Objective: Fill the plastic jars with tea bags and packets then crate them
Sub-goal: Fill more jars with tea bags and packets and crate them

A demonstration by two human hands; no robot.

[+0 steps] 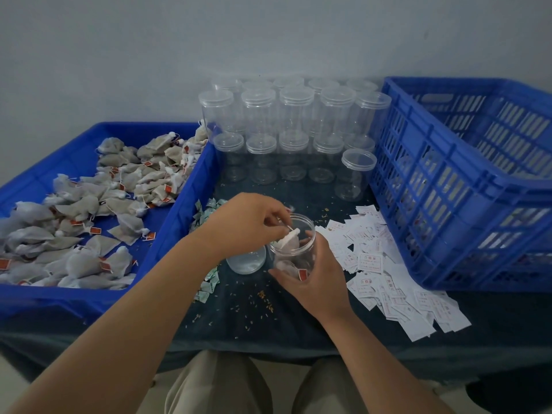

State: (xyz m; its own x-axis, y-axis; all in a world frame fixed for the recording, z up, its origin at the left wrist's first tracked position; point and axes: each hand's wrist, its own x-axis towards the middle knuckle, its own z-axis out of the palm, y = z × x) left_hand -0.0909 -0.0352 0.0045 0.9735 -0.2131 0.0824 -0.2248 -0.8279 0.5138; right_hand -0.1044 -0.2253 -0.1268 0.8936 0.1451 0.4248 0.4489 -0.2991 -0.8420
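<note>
An open clear plastic jar stands at the middle of the dark table, holding a few tea bags. My right hand grips the jar around its side. Above the jar's mouth my left hand pinches a tea bag that hangs half inside the jar. The jar's clear lid lies flat on the table just left of it. A shallow blue tray at the left holds several grey tea bags with red tags.
Several empty lidded jars stand stacked at the back. A slatted blue crate sits at the right. White paper packets are scattered right of the jar, small greenish packets to its left. Loose tea crumbs dot the cloth.
</note>
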